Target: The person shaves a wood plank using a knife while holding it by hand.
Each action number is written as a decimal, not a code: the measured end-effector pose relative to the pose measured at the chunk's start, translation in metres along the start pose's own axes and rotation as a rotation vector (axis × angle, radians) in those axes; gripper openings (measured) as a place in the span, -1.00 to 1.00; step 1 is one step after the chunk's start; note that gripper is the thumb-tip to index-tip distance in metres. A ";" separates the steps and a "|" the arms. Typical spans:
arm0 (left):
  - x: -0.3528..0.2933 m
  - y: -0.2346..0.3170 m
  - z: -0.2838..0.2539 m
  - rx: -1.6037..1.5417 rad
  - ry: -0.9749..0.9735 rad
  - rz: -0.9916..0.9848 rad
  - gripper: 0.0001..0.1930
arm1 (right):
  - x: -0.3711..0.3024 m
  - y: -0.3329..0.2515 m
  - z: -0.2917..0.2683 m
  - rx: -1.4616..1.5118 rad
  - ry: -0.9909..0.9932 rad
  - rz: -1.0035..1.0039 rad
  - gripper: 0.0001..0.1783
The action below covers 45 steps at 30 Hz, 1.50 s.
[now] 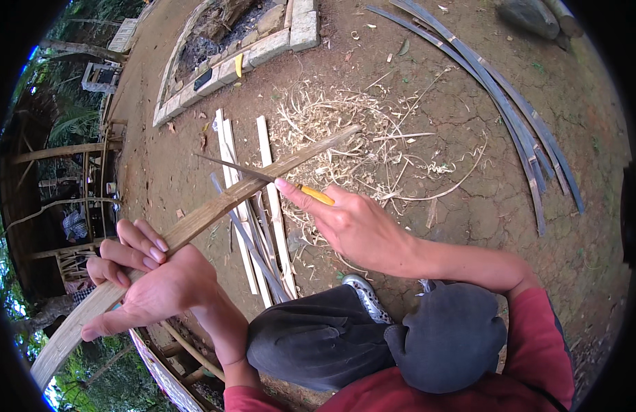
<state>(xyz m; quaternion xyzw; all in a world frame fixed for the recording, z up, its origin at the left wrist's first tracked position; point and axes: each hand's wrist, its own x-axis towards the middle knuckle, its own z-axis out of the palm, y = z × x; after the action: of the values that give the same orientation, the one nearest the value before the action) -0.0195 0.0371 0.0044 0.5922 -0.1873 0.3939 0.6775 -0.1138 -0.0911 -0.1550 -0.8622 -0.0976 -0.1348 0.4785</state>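
Note:
A long flat bamboo strip [207, 212] slants from the lower left up to the middle of the view. My left hand [156, 278] is closed around its lower part, fingers over one edge and thumb along the other side. In my right hand [362, 230] is a knife [249, 168] with a yellow handle and a thin dark blade. The blade lies across the strip near its upper part, its tip pointing left. My right index finger stretches along the handle toward the blade, and the other fingers wrap round it.
Curly pale shavings [325, 117] cover the ground ahead. Several pale split strips [263, 199] lie beyond my knees. Long dark bamboo strips [496, 82] rest at the right. A stone-edged fire pit [263, 49] stands at the far left, with a large rock [527, 17] far right.

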 end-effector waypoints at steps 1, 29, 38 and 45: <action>0.000 -0.001 -0.001 0.008 -0.009 0.000 -0.18 | 0.000 -0.006 -0.005 -0.005 0.011 -0.030 -0.19; -0.014 0.008 0.026 -0.007 -0.067 0.052 -0.20 | -0.014 0.031 0.000 0.052 0.179 -0.045 -0.29; -0.018 0.016 0.031 -0.058 -0.105 0.055 -0.19 | -0.012 0.002 -0.024 -0.002 0.150 -0.084 -0.34; -0.019 0.020 0.028 -0.016 -0.108 0.033 -0.16 | -0.017 0.049 -0.014 0.133 -0.052 0.340 -0.35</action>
<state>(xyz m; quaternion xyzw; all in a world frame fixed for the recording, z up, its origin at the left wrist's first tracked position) -0.0407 0.0046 0.0106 0.6038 -0.2364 0.3711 0.6647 -0.1169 -0.1291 -0.1927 -0.8360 0.0285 -0.0228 0.5475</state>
